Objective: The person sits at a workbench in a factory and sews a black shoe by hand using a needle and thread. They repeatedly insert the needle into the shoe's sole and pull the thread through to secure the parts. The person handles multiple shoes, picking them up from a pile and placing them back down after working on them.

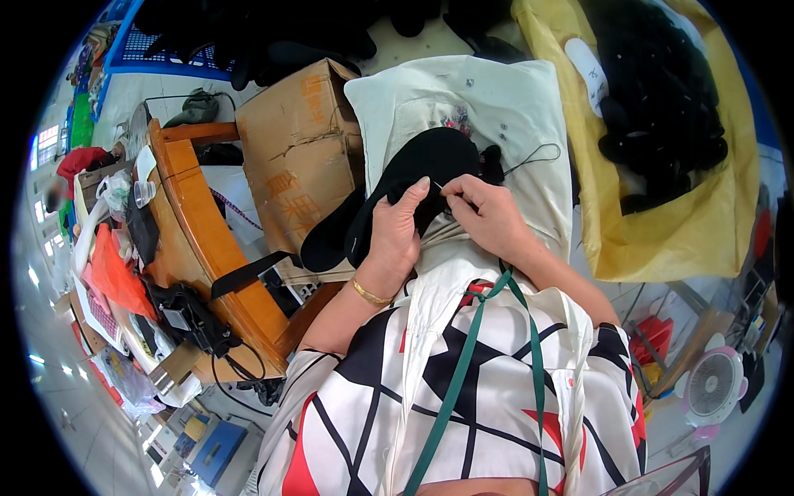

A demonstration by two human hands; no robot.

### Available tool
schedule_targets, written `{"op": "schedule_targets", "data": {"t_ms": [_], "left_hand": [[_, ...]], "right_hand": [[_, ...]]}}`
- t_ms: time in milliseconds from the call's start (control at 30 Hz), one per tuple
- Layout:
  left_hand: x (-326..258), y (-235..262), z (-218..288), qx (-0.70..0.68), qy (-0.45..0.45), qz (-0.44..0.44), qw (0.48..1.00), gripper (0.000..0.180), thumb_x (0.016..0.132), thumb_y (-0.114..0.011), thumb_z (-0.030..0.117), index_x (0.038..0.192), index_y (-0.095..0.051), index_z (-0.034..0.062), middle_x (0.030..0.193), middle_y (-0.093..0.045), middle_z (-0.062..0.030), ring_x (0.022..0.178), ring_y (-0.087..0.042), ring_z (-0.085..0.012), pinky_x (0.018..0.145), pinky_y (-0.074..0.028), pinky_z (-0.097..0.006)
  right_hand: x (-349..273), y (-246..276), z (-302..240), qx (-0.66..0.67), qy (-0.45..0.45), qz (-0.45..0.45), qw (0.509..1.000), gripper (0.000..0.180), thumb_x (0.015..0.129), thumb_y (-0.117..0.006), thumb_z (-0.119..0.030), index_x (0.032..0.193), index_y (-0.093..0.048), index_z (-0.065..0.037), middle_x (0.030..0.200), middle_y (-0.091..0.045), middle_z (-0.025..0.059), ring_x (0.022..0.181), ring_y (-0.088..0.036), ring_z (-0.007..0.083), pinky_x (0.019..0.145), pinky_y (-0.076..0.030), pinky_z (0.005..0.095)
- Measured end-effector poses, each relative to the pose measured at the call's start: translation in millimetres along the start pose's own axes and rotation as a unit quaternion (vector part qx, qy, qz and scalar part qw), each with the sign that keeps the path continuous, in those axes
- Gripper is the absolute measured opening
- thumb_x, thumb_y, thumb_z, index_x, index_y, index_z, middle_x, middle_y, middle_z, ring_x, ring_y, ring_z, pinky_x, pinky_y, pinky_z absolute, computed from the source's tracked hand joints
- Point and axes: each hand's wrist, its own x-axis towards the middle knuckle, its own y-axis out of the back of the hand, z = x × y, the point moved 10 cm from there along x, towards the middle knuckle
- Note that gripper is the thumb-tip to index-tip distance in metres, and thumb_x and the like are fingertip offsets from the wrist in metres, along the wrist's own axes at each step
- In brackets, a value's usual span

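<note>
Whether a needle is held cannot be made out; only a thin black thread [529, 155] is seen looping off to the right. A black fabric piece [418, 169], dark and curved, is laid on a cream cushion [496, 99] over the lap, near its front edge. It is gripped by the left hand [395, 231], fingers curled together, thumb raised. The right hand [486, 211] is pinched, fingertips pressed together, at the fabric's edge.
</note>
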Motion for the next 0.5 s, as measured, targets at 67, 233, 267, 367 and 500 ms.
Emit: {"op": "schedule_targets", "data": {"t_ms": [67, 233, 267, 367, 500], "left_hand": [[0, 1, 0, -0.001, 0.002, 0.001, 1.000, 0.026, 0.083, -0.076, 0.003, 0.108, -0.067, 0.0029, 0.101, -0.070, -0.0040, 0.090, -0.065, -0.0138, 0.085, -0.051, -0.029], [0, 1, -1, 0.001, 0.006, 0.000, 1.000, 0.026, 0.083, -0.076, 0.003, 0.107, -0.067, 0.0027, 0.101, -0.070, -0.0041, 0.091, -0.065, -0.0136, 0.085, -0.051, -0.029], [0, 1, -1, 0.002, 0.010, 0.003, 1.000, 0.026, 0.083, -0.076, 0.003, 0.107, -0.067, 0.0028, 0.101, -0.070, -0.0040, 0.090, -0.065, -0.0135, 0.085, -0.051, -0.029], [-2, 2, -4, 0.005, 0.021, 0.009, 1.000, 0.024, 0.083, -0.076, 0.004, 0.106, -0.067, 0.0028, 0.100, -0.070, -0.0037, 0.090, -0.065, -0.0132, 0.085, -0.051, -0.029], [-9, 0, -7, 0.023, 0.035, 0.001, 0.999, 0.024, 0.084, -0.076, 0.005, 0.105, -0.067, 0.0022, 0.100, -0.070, -0.0041, 0.090, -0.064, -0.0131, 0.085, -0.051, -0.028]], "right_hand": [[0, 0, 0, 0.002, 0.000, -0.001, 1.000, 0.012, 0.089, -0.061, -0.006, 0.099, -0.064, -0.001, 0.072, -0.065, 0.0145, 0.061, -0.063, 0.0225, 0.059, -0.049, 0.0318], [0, 0, 2, 0.010, 0.000, -0.005, 1.000, 0.011, 0.089, -0.060, -0.005, 0.098, -0.064, -0.001, 0.070, -0.063, 0.0133, 0.058, -0.060, 0.0189, 0.058, -0.048, 0.0308], [1, 0, 4, 0.016, -0.007, -0.009, 1.000, 0.011, 0.089, -0.060, -0.005, 0.097, -0.064, -0.001, 0.069, -0.062, 0.0117, 0.058, -0.058, 0.0168, 0.057, -0.047, 0.0302], [3, -4, 14, 0.049, -0.047, -0.030, 0.997, 0.010, 0.088, -0.060, -0.006, 0.095, -0.064, 0.000, 0.066, -0.060, 0.0068, 0.057, -0.052, 0.0111, 0.055, -0.044, 0.0282], [8, -10, 25, 0.111, -0.121, -0.065, 0.984, 0.009, 0.089, -0.060, -0.007, 0.093, -0.064, 0.000, 0.065, -0.058, 0.0023, 0.059, -0.049, 0.0071, 0.055, -0.043, 0.0261]]}}
